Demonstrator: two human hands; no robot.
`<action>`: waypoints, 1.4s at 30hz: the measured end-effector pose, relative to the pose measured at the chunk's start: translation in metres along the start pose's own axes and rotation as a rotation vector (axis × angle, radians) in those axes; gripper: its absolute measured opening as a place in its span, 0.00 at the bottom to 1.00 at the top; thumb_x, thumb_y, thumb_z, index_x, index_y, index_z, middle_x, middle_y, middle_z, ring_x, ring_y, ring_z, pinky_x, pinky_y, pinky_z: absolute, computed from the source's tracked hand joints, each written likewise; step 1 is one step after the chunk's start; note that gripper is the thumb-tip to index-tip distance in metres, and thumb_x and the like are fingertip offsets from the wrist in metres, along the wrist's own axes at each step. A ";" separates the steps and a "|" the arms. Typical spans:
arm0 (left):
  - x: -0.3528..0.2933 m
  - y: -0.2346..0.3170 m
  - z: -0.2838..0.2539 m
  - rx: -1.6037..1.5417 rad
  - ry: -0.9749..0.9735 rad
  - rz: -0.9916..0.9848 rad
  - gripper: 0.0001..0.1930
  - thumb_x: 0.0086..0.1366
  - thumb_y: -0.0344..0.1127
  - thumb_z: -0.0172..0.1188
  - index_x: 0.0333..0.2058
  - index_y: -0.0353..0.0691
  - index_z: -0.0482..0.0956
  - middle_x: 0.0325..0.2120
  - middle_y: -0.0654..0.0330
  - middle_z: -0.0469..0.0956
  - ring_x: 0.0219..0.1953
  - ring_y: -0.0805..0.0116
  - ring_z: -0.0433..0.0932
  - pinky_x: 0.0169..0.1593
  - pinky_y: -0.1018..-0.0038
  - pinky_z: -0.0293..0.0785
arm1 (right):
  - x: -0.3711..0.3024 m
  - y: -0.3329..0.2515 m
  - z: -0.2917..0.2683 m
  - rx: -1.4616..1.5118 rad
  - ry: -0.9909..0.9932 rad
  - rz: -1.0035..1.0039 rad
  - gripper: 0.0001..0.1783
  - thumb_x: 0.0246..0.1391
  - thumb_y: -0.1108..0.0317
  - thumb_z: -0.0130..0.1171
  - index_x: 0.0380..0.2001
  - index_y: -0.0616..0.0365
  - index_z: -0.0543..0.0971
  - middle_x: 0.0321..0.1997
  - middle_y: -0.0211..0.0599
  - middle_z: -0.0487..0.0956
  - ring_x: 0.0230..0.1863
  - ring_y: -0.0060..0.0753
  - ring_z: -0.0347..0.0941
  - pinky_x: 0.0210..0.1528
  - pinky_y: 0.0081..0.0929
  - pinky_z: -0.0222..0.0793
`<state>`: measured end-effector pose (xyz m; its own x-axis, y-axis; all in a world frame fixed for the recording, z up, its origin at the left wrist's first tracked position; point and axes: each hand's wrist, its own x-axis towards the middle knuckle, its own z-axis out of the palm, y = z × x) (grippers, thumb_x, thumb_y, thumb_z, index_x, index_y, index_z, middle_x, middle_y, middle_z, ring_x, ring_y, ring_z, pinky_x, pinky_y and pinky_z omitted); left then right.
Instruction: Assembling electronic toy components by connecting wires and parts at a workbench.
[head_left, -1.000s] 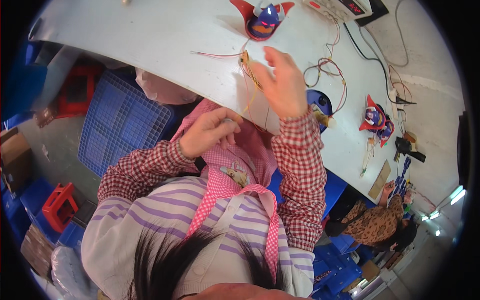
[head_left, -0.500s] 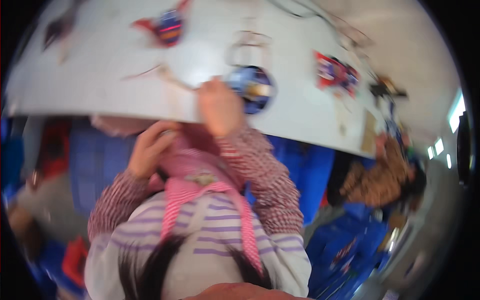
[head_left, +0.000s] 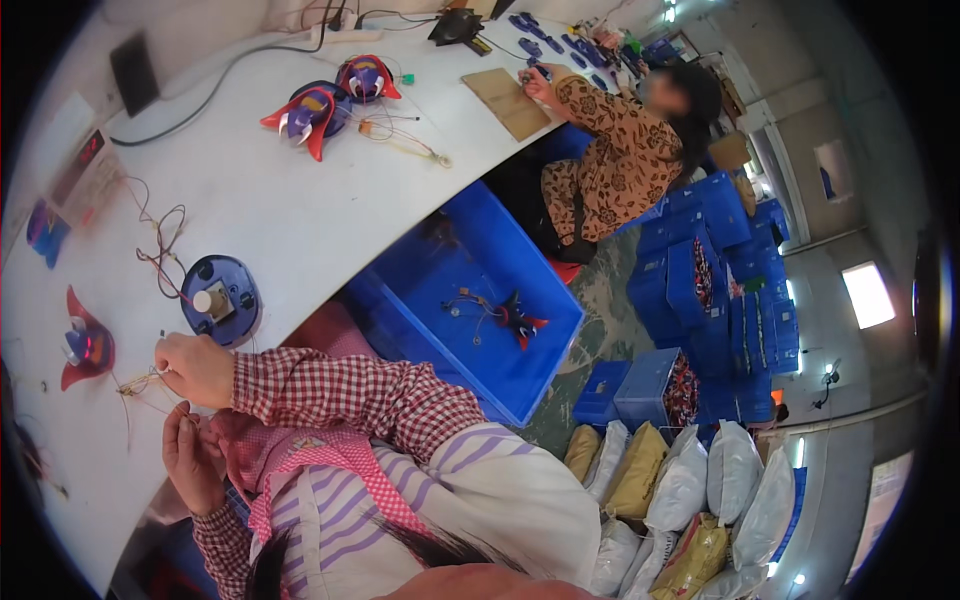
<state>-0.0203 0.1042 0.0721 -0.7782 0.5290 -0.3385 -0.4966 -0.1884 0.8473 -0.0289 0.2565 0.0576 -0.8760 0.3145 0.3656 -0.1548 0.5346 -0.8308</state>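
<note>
My right hand (head_left: 197, 370) is closed over the table near its front edge, with thin wires (head_left: 136, 384) coming out by its fingertips. Just nearer to me, my left hand (head_left: 192, 462) has its thumb and fingers pinched together; what they hold is too small to make out. A round dark-blue base (head_left: 240, 317) with a white cylinder in it lies right beside my right hand, and a loose bundle of leads (head_left: 160, 250) runs from it. Left of the wires sits a red-winged toy (head_left: 88, 342) with a red glow.
Two winged toys (head_left: 305, 118) lie farther back on the white table (head_left: 380, 175). A box with a red display (head_left: 85, 165) stands at the left. Below the edge is a blue crate (head_left: 450, 350) holding a toy. A co-worker (head_left: 620, 150) sits at right; sacks (head_left: 690, 490) lie behind.
My view has swung to the right and sharpened, so the table's far side, crate and co-worker now show. Both hands appear lower left, still close to the table edge and the round base.
</note>
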 end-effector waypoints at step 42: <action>0.011 0.011 -0.001 0.158 0.007 -0.113 0.06 0.63 0.31 0.49 0.28 0.38 0.73 0.16 0.65 0.69 0.14 0.80 0.65 0.18 0.88 0.58 | -0.005 -0.007 -0.058 0.081 -0.560 -0.262 0.09 0.44 0.78 0.56 0.33 0.59 0.75 0.29 0.34 0.76 0.23 0.33 0.70 0.27 0.22 0.65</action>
<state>-0.0350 0.1073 0.0773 -0.7237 0.5338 -0.4375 -0.5148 0.0047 0.8573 0.0034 0.2961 0.0860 -0.9077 -0.2895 0.3039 -0.4115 0.4706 -0.7805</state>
